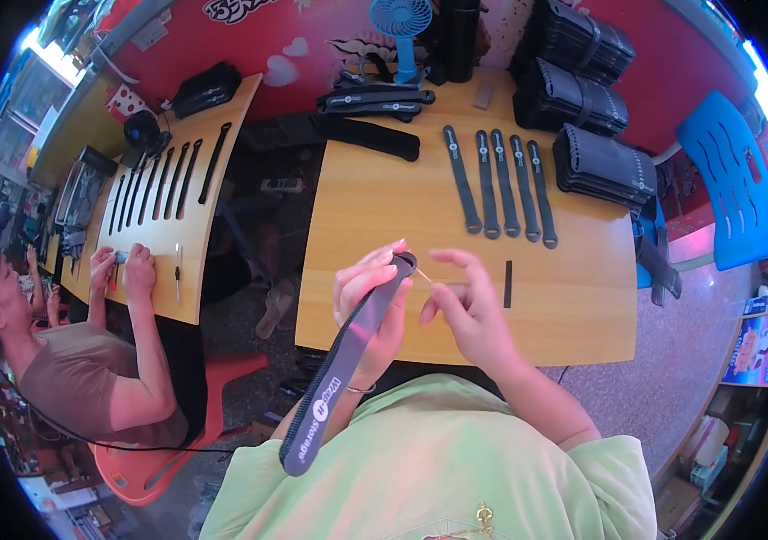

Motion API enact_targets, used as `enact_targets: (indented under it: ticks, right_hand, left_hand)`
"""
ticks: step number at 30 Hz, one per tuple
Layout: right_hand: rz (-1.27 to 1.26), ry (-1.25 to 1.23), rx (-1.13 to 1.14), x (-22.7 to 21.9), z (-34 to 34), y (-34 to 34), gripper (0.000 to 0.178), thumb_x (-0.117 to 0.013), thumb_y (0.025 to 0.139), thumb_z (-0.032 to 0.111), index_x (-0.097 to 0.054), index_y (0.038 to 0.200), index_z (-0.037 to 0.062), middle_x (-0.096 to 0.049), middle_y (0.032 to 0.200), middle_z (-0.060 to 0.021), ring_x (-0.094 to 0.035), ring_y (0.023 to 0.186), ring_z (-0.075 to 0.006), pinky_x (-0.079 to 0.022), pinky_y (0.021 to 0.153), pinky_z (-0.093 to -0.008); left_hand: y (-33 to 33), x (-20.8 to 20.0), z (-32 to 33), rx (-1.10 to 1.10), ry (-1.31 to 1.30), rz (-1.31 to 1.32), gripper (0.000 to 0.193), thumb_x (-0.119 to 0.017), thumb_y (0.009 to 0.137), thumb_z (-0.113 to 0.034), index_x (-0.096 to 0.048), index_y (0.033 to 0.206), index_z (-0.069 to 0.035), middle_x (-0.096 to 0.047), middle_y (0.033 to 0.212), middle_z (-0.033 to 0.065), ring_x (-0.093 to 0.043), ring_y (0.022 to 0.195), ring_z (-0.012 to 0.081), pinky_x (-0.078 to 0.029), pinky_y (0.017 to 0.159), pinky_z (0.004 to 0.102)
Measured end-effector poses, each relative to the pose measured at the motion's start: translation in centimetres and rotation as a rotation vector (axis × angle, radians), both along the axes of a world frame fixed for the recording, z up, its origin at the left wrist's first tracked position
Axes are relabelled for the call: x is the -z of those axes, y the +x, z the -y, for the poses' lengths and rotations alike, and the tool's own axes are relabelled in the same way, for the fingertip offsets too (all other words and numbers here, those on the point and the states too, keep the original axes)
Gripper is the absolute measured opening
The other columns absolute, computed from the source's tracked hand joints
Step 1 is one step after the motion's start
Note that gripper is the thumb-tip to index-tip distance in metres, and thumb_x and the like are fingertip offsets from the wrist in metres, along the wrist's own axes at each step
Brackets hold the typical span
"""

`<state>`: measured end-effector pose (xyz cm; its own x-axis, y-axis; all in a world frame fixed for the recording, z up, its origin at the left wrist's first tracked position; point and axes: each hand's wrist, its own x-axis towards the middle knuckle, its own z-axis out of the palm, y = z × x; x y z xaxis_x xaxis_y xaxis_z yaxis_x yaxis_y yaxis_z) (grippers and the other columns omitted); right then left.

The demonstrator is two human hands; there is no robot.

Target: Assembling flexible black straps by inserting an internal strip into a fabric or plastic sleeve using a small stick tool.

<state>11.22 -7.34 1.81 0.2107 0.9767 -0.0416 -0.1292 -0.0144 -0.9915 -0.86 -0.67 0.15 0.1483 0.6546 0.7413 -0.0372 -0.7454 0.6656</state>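
My left hand point(368, 290) is closed round the upper end of a dark grey hook-and-loop strap point(325, 400). The strap slants down toward my shirt, its pale print facing up and its slotted end poking out past my fingers. Between the thumb and fingers of my right hand point(476, 315) is a thin, pale stick point(424, 274), its far tip close to that slot. Whether the tip touches the strap I cannot tell. A short black strip point(508, 284) lies on the table to the right of my right hand.
Several similar straps point(510, 184) lie side by side on the wooden table point(366, 216). Bundled stacks point(604, 166) stand at the back right; loose straps point(375, 101) and a blue fan point(402, 36) stand at the back. At left, a co-worker point(87, 369) sits at another table with straps.
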Motion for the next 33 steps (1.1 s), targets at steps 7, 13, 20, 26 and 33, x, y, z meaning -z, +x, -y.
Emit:
enact_targets:
  ticks: [7,13,20,26,33]
  right_hand:
    - [-0.103,-0.087,-0.075,-0.3,-0.4,0.8,0.032,-0.050,0.093,0.011,-0.043,0.124,0.0054,-0.061,0.066,-0.0023,-0.051,0.056,-0.0052,-0.034,0.048,-0.0197]
    - [-0.036,0.011,0.019,0.3,-0.8,0.2,0.022,-0.050,0.093,0.011,-0.048,0.113,0.0034,-0.058,0.066,-0.0012,-0.052,0.057,-0.0061,-0.036,0.049,-0.0198]
    - [-0.337,-0.189,-0.118,-0.5,-0.9,0.9,0.011,-0.049,0.094,0.012,-0.052,0.099,0.0031,-0.056,0.067,-0.0006,-0.053,0.062,-0.0055,-0.036,0.051,-0.0189]
    - [0.132,0.022,0.115,-0.2,-0.9,-0.4,0.012,-0.051,0.093,0.010,-0.051,0.104,0.0053,-0.056,0.062,-0.0025,-0.056,0.058,-0.0073,-0.039,0.049,-0.0219]
    - [0.522,0.127,0.135,-1.2,-1.3,0.0,0.021,-0.051,0.091,0.004,-0.050,0.112,0.0069,-0.058,0.059,-0.0043,-0.057,0.054,-0.0090,-0.041,0.049,-0.0241]
  left_hand:
    - [0.3,-0.2,-0.3,-0.040,0.042,-0.018,0.030,-0.063,0.079,0.007,-0.050,0.105,-0.003,-0.051,0.103,0.0128,-0.060,0.098,0.0339,-0.053,0.083,0.0390]
    - [0.9,-0.4,-0.3,-0.065,0.062,-0.029,0.031,-0.063,0.078,0.008,-0.051,0.104,-0.003,-0.051,0.102,0.0120,-0.060,0.097,0.0334,-0.054,0.081,0.0380]
    - [0.9,-0.1,-0.2,-0.096,0.108,-0.042,0.031,-0.063,0.077,0.010,-0.051,0.102,-0.002,-0.051,0.102,0.0115,-0.060,0.096,0.0333,-0.055,0.078,0.0368]
    - [0.8,0.6,-0.5,0.034,-0.025,0.009,0.030,-0.059,0.080,0.012,-0.048,0.104,-0.001,-0.050,0.103,0.0115,-0.060,0.100,0.0294,-0.052,0.082,0.0323]
    - [0.2,-0.5,-0.8,0.283,-0.366,0.190,0.026,-0.056,0.087,0.002,-0.043,0.109,-0.004,-0.050,0.106,0.0108,-0.059,0.100,0.0255,-0.048,0.086,0.0337]
